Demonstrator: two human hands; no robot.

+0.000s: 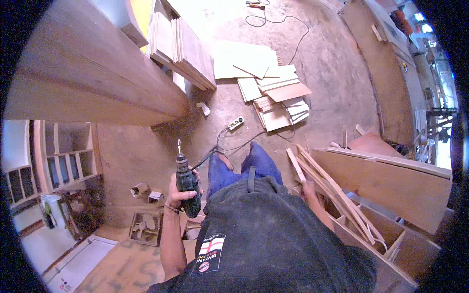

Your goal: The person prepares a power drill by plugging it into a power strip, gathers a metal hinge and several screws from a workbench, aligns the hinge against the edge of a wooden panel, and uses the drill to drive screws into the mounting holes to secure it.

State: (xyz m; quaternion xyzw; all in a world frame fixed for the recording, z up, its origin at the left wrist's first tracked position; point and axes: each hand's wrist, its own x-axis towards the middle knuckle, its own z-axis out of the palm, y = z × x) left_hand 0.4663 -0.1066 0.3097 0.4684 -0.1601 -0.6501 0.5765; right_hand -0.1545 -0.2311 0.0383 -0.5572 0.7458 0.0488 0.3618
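My left hand (pixel 183 195) is closed round the body of a dark power drill (pixel 187 183). A pale bit (pixel 179 146) sticks out of its chuck, pointing away from me. My right hand (pixel 309 190), blurred, is closed at the near end of a short pale wooden strip (pixel 294 163). Beside that hand, several long wooden strips (pixel 337 188) lie across an open wooden cabinet frame (pixel 386 219) with compartments.
Stacked boards (pixel 281 90) lie on the floor ahead, near a power strip (pixel 236 123) with a dark cord (pixel 244 145). A large wooden panel (pixel 93 73) stands at the left, with more boards (pixel 183 49) leaning beyond it. A wooden box of parts (pixel 145 228) sits at lower left.
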